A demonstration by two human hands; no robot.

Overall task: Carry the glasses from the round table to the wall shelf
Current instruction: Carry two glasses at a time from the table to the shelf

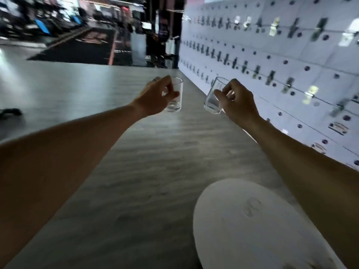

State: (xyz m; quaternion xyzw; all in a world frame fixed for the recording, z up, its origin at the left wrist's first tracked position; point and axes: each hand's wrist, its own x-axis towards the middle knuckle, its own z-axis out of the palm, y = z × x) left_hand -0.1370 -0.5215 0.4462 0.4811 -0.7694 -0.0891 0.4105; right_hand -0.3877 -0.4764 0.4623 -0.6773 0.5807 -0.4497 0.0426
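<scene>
My left hand (155, 97) grips a small clear glass (175, 98), held upright in the air above the floor. My right hand (238, 102) grips a second clear glass (212, 100), tilted with its rim leaning to the right. Both arms reach forward at about the same height, the two glasses a short gap apart. The round white table (252, 230) lies low at the bottom right, under my right forearm, with faint ring marks on its top. No wall shelf can be made out in this blurred view.
A white wall (281, 61) with rows of dark hooks and small tags runs along the right side. Grey wood-look floor (136, 171) stretches ahead. Dark mats and equipment (77, 35) stand far back left. A dark object (10, 112) lies at the left edge.
</scene>
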